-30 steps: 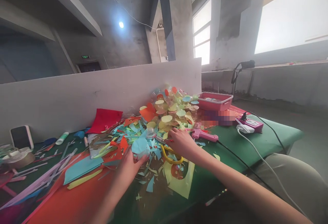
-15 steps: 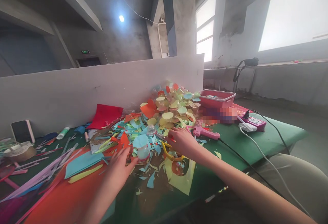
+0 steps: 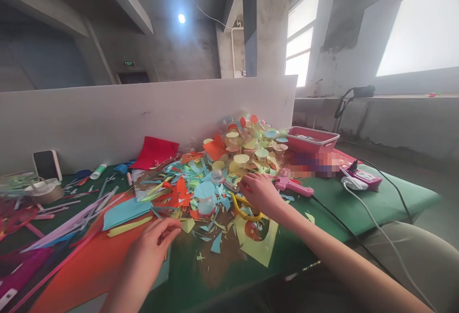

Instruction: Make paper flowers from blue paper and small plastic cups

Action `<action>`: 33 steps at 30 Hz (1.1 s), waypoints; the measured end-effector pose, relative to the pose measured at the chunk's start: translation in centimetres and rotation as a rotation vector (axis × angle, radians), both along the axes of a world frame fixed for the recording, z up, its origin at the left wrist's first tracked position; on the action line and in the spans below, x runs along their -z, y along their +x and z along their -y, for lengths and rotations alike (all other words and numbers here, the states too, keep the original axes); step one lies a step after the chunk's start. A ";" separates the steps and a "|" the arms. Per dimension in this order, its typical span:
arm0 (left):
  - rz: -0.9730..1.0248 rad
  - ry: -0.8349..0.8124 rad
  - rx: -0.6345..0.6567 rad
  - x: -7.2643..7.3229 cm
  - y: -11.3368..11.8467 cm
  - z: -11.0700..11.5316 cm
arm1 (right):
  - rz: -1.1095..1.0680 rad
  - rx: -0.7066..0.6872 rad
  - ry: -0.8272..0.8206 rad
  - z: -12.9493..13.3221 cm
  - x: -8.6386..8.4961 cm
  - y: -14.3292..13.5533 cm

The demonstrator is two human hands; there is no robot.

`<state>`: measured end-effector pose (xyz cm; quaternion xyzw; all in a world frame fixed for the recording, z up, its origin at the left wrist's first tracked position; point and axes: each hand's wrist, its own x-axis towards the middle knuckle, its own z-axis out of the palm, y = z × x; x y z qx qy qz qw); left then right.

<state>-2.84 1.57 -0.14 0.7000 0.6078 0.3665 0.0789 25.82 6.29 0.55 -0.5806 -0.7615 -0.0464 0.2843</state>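
My left hand (image 3: 156, 239) hovers low over the orange sheet, thumb and fingers pinched together at a small yellow-green paper scrap (image 3: 187, 225). My right hand (image 3: 261, 192) is curled over a pair of scissors with yellow handles (image 3: 247, 213); the metal blades point left from under the fingers, which partly hide them. Between the hands stands a small clear cup-like piece (image 3: 207, 206) with a light blue paper disc (image 3: 204, 190) on top. Another clear piece (image 3: 217, 176) is just behind it. Below the scissors lies a yellow sheet (image 3: 260, 251) with a round hole cut out.
A heap of disc-topped clear pieces (image 3: 247, 145) rises against the white partition (image 3: 89, 126). Right of it are a pink glue gun (image 3: 296, 188), a pink basket (image 3: 313, 140) and a power strip (image 3: 367, 179) with cords. Cut strips, blue sheets (image 3: 125, 211) and a phone (image 3: 47, 166) are left.
My left hand has left the blue-disc piece and drawn back toward me, now pinching at the yellow-green scrap. My right hand stays at the scissors. The view has shifted slightly left.
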 end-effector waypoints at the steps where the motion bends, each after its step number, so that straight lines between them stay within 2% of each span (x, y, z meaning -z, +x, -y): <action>1: 0.003 -0.003 0.014 0.0 0.0 0.0 | -0.001 -0.002 0.004 0.0 0.0 0.0; 7: 0.007 0.013 0.034 0.1 -0.5 -0.1 | -0.022 -0.021 0.030 -0.4 0.7 -0.1; 12: -0.012 0.083 0.071 0.9 -0.8 -0.5 | -0.073 -0.014 0.056 0.0 1.2 0.9; 20: -0.060 0.146 0.012 2.3 -1.7 -0.9 | -0.133 -0.033 0.101 0.2 1.6 1.5; 25: -0.063 0.300 -0.032 2.7 -2.2 -2.0 | -0.145 -0.034 0.129 -0.3 1.8 1.4; 30: -0.088 0.371 0.012 3.0 -2.5 -3.3 | -0.109 -0.031 0.112 -0.5 2.3 1.9; 33: -0.075 0.407 0.027 3.5 -2.6 -3.8 | -0.155 -0.047 0.121 0.1 1.6 2.0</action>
